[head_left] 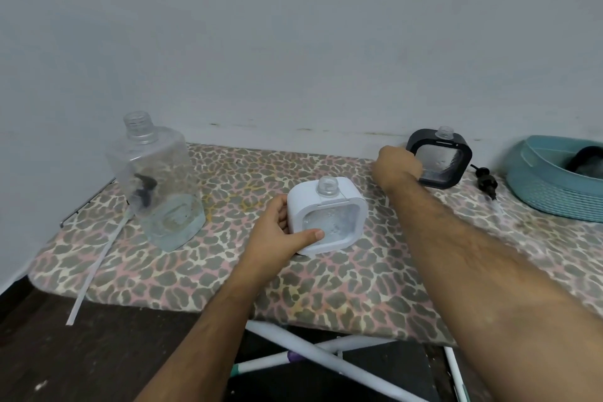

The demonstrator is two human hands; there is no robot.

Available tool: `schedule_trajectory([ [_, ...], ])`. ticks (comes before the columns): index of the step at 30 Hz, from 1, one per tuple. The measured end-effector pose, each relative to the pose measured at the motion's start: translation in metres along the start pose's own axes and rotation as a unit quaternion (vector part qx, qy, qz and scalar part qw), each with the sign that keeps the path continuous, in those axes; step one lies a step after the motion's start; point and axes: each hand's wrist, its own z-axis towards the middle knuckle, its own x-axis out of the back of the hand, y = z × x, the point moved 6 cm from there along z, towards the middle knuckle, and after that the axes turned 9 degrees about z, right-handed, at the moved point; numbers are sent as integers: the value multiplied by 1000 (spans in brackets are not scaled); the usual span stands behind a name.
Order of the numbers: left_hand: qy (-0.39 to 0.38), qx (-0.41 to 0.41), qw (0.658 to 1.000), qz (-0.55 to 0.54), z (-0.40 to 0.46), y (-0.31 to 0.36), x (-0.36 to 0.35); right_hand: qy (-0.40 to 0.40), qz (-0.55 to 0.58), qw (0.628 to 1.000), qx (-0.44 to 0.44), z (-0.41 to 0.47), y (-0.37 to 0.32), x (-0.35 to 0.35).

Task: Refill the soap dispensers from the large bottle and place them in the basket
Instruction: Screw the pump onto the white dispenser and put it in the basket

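Note:
A white square soap dispenser [329,215] stands uncapped in the middle of the leopard-print board, and my left hand [282,233] grips its left side with the thumb across the front. A black square dispenser [447,157], also uncapped, stands at the back right; my right hand [396,168] reaches to its left edge with curled fingers, the grip itself hidden. The large clear bottle [156,183] stands open at the left with some liquid at its bottom. A teal basket [548,192] sits at the far right with a dark dispenser [587,161] inside.
A black pump head [486,181] lies on the board between the black dispenser and the basket. Another dark pump shows through the large bottle. The wall runs close behind. The board's front edge and white legs [326,356] are below my arms.

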Motion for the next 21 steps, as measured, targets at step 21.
schedule_trajectory([
  [21, -58, -27, 997, 40, -5, 7, -5, 7, 494, 868, 61, -110, 14, 82],
])
